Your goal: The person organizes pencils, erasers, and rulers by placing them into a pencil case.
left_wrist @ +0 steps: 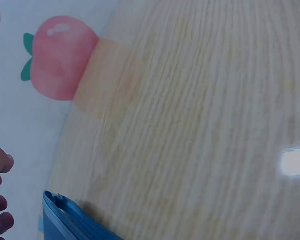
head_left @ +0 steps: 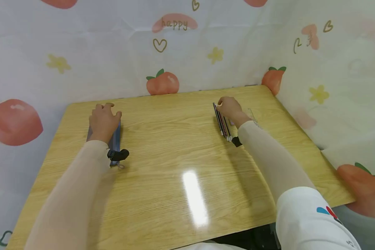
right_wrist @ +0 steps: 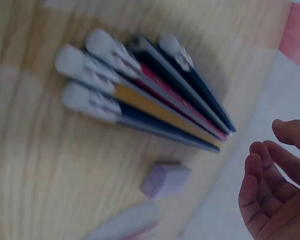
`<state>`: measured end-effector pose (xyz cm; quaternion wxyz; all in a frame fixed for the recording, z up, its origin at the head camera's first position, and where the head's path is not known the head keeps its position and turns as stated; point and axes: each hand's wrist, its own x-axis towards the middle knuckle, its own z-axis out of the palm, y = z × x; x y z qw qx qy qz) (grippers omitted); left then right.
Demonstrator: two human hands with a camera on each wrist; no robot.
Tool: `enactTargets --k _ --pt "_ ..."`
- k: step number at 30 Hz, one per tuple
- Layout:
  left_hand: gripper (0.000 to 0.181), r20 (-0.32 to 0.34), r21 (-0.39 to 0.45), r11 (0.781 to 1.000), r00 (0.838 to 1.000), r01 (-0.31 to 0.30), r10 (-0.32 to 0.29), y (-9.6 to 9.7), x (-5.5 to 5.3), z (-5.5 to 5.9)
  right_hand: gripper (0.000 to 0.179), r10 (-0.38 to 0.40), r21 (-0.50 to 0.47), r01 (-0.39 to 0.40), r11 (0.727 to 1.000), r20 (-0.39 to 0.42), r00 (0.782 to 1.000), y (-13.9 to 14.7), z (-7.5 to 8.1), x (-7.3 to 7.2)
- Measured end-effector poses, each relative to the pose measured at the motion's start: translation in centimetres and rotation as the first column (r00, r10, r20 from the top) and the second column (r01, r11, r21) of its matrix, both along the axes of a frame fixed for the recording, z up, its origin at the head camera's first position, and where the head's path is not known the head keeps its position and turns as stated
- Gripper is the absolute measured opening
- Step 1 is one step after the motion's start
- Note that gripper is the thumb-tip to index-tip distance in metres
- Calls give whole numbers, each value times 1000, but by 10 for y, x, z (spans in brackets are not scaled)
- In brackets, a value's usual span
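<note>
On the left in the head view, my left hand (head_left: 103, 121) hovers over a blue pouch (head_left: 117, 140), fingers loosely bent and holding nothing. The pouch shows a folded upper edge (left_wrist: 72, 220) in the left wrist view, beside the fingertips (left_wrist: 1, 220). Over on the right, my right hand (head_left: 232, 109) is above several pencils (head_left: 222, 123) with white eraser ends. Its fingers (right_wrist: 275, 175) are bent and apart from the pencils, which fan out on the table in the right wrist view. A small lilac eraser (right_wrist: 166, 181) lies beside them.
The wooden table (head_left: 162, 139) meets a fruit-patterned cloth (head_left: 112, 52) at its back and right. A clear ruler-like strip (head_left: 251, 111) shows behind my right wrist. A whitish rounded object (right_wrist: 130, 220) lies near the eraser. Light glares off the tabletop near the front.
</note>
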<state>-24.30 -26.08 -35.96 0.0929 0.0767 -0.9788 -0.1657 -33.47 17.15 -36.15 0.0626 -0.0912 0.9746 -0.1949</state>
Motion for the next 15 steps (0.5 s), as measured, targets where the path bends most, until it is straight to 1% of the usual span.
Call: enactTargets --k 3,5,7,11,15 --pt "65 15 49 999 1000 -3 3 -2 11 -8 31 -16 -28 17 999 10 1000 1 -10 7" --pt "68 25 68 998 1000 -7 6 -4 17 -13 31 -18 -39 19 999 15 1000 1 -15 11" --pt "67 19 72 997 1000 -12 10 -5 24 -18 31 -21 -36 22 999 16 1000 -1 -20 14" --pt "60 -4 64 998 1000 -19 19 -8 33 -26 32 -36 -7 36 999 -5 999 -4 -28 18" --pt "65 1 59 998 999 -36 36 -8 39 -33 30 -42 -4 42 999 -17 999 -7 -33 18"
